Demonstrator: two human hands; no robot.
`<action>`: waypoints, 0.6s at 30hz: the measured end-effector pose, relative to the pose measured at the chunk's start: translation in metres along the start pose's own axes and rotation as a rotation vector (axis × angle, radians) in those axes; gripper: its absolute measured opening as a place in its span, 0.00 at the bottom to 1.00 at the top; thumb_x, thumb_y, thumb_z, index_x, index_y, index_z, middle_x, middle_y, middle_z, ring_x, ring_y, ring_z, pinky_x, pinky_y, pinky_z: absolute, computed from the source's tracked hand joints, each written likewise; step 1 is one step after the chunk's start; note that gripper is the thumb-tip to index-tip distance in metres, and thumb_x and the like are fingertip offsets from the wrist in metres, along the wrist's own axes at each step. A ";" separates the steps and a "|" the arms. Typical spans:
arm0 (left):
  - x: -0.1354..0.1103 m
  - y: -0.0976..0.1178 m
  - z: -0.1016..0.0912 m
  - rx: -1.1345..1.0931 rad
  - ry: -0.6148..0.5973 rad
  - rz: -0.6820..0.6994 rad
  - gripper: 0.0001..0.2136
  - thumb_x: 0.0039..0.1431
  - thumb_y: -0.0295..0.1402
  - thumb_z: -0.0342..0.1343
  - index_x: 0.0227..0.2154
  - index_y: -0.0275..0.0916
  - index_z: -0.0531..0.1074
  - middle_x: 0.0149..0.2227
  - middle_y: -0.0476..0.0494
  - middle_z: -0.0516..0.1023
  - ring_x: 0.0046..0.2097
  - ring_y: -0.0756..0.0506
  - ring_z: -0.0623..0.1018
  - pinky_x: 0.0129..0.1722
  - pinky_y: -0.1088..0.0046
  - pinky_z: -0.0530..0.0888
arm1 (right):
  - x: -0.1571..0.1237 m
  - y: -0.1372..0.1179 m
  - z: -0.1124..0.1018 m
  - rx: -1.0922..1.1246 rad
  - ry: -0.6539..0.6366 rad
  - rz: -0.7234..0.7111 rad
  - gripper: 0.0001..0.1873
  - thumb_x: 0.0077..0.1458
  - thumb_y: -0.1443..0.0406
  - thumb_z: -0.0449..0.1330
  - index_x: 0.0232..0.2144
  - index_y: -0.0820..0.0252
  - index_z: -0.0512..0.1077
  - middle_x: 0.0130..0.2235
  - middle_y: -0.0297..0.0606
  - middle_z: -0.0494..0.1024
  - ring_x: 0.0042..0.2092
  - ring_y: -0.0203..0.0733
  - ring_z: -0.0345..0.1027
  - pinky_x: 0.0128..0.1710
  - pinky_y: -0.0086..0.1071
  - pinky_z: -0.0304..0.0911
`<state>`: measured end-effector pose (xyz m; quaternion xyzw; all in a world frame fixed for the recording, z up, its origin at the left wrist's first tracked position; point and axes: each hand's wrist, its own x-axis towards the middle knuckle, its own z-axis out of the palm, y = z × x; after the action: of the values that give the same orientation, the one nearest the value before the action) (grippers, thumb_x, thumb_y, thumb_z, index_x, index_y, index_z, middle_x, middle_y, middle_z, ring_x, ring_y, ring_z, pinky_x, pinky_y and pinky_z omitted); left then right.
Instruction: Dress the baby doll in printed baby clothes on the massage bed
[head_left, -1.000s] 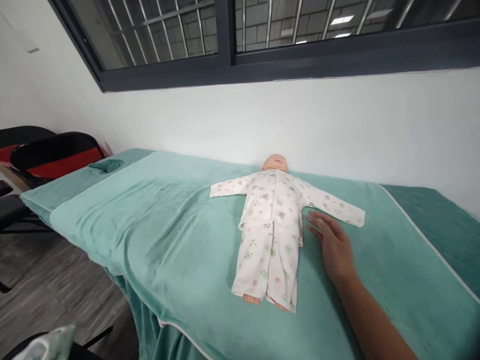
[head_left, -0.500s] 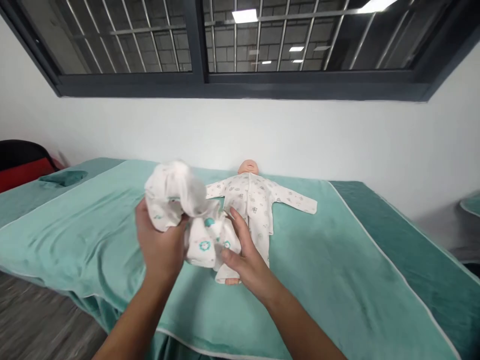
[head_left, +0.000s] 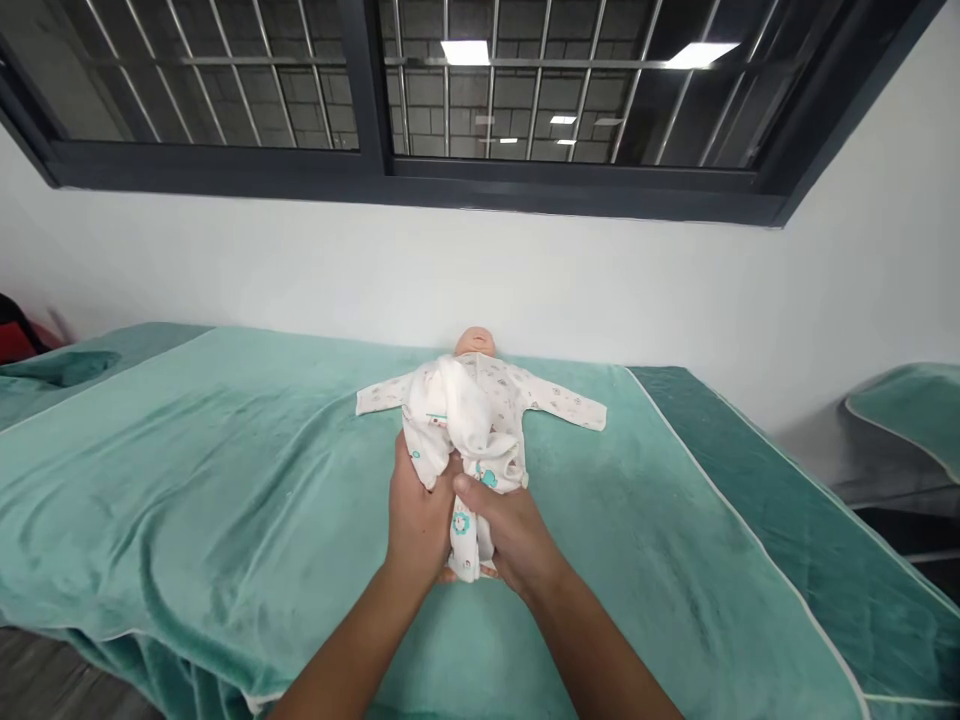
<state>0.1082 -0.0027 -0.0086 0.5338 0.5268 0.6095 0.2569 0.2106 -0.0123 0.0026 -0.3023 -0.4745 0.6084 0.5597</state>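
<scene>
Far to the left, a small green pillow (head_left: pixel 64 366) lies on the bed (head_left: pixel 187 470). The bed has a soft green blanket all over it.

Near the middle, the left hand (head_left: pixel 416 515) is closed around the baby clothes (head_left: pixel 461 425). It holds them from the left side, near the bottom of the bunch. The baby clothes are white with little blue-green pictures. They are scrunched up in a loose bunch, and the top part flops over. They are held just above a doll (head_left: pixel 476 343) that lies on its back on the bed, so they cover most of its body.

The right hand (head_left: pixel 516 535) is closed on the same bunch from the right, with the thumb pressed on the front.

The clothes look very light and very soft. They will bend and sag and will not keep a shape. They will not break, and they do not look slippery. A good place to hold them seems to be an edge or a sleeve, one in each hand, so the cloth can hang open.

The doll's right-side sleeve (head_left: pixel 570 405) sticks out flat on the blanket. Far right, the corner of another green bed (head_left: pixel 907 410) shows.
</scene>
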 end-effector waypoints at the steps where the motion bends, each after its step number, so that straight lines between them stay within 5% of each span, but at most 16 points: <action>1: 0.001 -0.002 0.001 0.006 -0.028 0.012 0.22 0.66 0.45 0.51 0.58 0.43 0.64 0.56 0.39 0.73 0.58 0.39 0.74 0.56 0.60 0.74 | 0.001 -0.002 -0.001 0.014 0.001 0.004 0.36 0.51 0.53 0.69 0.62 0.47 0.68 0.51 0.38 0.81 0.53 0.55 0.75 0.52 0.49 0.71; 6: 0.006 -0.007 0.000 -0.012 -0.281 0.155 0.25 0.70 0.47 0.44 0.64 0.43 0.60 0.61 0.38 0.69 0.64 0.40 0.68 0.62 0.61 0.68 | 0.003 -0.046 -0.029 -0.029 0.101 -0.102 0.35 0.44 0.59 0.72 0.56 0.48 0.72 0.59 0.37 0.75 0.59 0.55 0.70 0.56 0.46 0.68; 9: 0.008 -0.018 -0.007 0.004 -0.403 0.190 0.24 0.70 0.47 0.44 0.65 0.47 0.59 0.60 0.40 0.69 0.61 0.42 0.70 0.59 0.62 0.70 | -0.003 -0.091 -0.066 -0.163 0.325 -0.236 0.36 0.41 0.60 0.73 0.54 0.49 0.73 0.57 0.39 0.77 0.53 0.55 0.73 0.47 0.41 0.71; 12: 0.009 -0.036 -0.015 0.044 -0.371 0.099 0.22 0.71 0.46 0.44 0.62 0.46 0.64 0.58 0.41 0.72 0.60 0.42 0.72 0.59 0.61 0.70 | -0.012 -0.113 -0.115 -0.369 0.535 -0.295 0.33 0.44 0.58 0.72 0.54 0.47 0.73 0.52 0.40 0.78 0.43 0.49 0.74 0.34 0.35 0.68; 15: 0.010 -0.053 -0.019 0.088 -0.322 0.046 0.19 0.71 0.46 0.42 0.55 0.45 0.70 0.56 0.42 0.74 0.59 0.42 0.72 0.59 0.60 0.69 | -0.019 -0.085 -0.166 -0.628 0.689 -0.218 0.31 0.43 0.58 0.70 0.53 0.49 0.74 0.51 0.40 0.78 0.45 0.51 0.72 0.41 0.42 0.68; 18: 0.012 -0.067 -0.018 0.137 -0.300 0.075 0.18 0.71 0.44 0.43 0.51 0.45 0.73 0.55 0.43 0.75 0.58 0.42 0.72 0.60 0.59 0.68 | -0.023 -0.035 -0.204 -1.123 0.577 -0.080 0.24 0.42 0.63 0.65 0.45 0.55 0.79 0.47 0.45 0.77 0.49 0.59 0.70 0.53 0.54 0.64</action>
<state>0.0718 0.0224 -0.0629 0.6544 0.5024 0.4949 0.2727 0.4120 0.0111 -0.0440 -0.6838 -0.5624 0.1391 0.4436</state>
